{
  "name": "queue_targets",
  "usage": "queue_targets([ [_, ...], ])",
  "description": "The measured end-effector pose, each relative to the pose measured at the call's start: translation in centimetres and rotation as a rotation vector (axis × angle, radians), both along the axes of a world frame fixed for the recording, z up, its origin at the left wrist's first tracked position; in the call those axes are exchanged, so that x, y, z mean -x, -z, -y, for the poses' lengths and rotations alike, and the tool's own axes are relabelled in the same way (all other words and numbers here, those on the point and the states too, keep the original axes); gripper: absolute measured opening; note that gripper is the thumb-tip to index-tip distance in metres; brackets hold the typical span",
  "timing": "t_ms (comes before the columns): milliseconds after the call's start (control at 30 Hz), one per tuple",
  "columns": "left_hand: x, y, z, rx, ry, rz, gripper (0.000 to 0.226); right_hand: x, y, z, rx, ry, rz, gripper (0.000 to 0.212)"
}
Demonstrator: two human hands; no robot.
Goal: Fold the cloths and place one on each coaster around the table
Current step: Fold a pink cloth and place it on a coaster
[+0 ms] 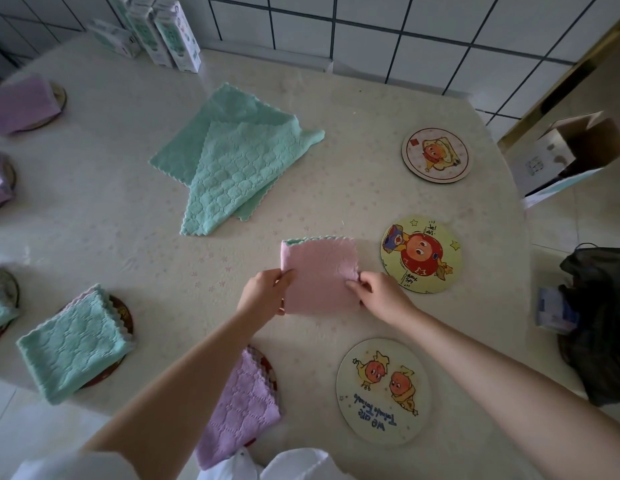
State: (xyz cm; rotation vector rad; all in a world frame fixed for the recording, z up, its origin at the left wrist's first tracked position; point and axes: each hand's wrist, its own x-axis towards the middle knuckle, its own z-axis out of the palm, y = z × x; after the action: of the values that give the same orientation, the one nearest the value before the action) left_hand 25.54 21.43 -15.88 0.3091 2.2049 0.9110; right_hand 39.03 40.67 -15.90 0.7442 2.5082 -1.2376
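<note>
A folded pink cloth point(319, 271) with a green inner edge lies on the table in front of me. My left hand point(265, 296) pinches its left edge and my right hand point(379, 296) pinches its right edge. Three bare cartoon coasters sit to the right: a near one point(383, 389), a middle one point(421, 254) and a far one point(436, 154). An unfolded green cloth pile point(232, 161) lies further back. Folded cloths cover coasters on the left: a green one point(72, 344), a purple one point(237, 407) and another purple one point(21, 103).
Several white-and-green cartons point(163, 32) stand at the table's far left corner by the tiled wall. An open cardboard box point(565, 154) and a dark bag point(599, 306) sit off the table's right edge. More covered coasters point(0, 181) line the left edge.
</note>
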Motion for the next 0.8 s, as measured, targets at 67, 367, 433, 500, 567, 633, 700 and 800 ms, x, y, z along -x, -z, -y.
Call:
queue_targets([
  [67, 0.3, 0.0, -0.5, 0.035, -0.018, 0.015, 0.029, 0.7, 0.2, -0.2, -0.003, 0.018, 0.033, 0.038],
  [367, 0.9, 0.8, -1.3, 0.155, -0.049, 0.021, 0.035, 1.2, 1.1, 0.0, -0.034, 0.111, 0.077, 0.043],
  [433, 0.9, 0.5, -1.5, 0.193, -0.08, 0.0, 0.038, 1.4, 1.1, 0.0, -0.021, 0.124, 0.094, 0.044],
  [500, 0.7, 0.1, -1.7, 0.263, -0.049, -0.202, 0.034, 1.6, 1.1, 0.0, -0.009, 0.14, 0.109, 0.046],
  [567, 0.4, -0.2, -1.5, 0.262, 0.084, -0.555, 0.021, 1.8, 1.1, 0.0, -0.015, 0.157, 0.129, 0.05],
  [633, 0.3, 0.1, -0.9, 0.17, 0.341, -0.882, 0.03, 2.0, 1.1, 0.1, -0.033, 0.164, 0.146, 0.051],
  [700, 0.5, 1.1, -0.1, 0.057, 0.583, -1.006, 0.047, 2.0, 1.0, 0.3, -0.048, 0.161, 0.153, 0.048],
  [800, 0.6, 2.5, 0.9, 0.124, 0.764, -0.892, 0.065, 1.9, 0.9, 0.5, -0.06, 0.193, 0.15, 0.046],
])
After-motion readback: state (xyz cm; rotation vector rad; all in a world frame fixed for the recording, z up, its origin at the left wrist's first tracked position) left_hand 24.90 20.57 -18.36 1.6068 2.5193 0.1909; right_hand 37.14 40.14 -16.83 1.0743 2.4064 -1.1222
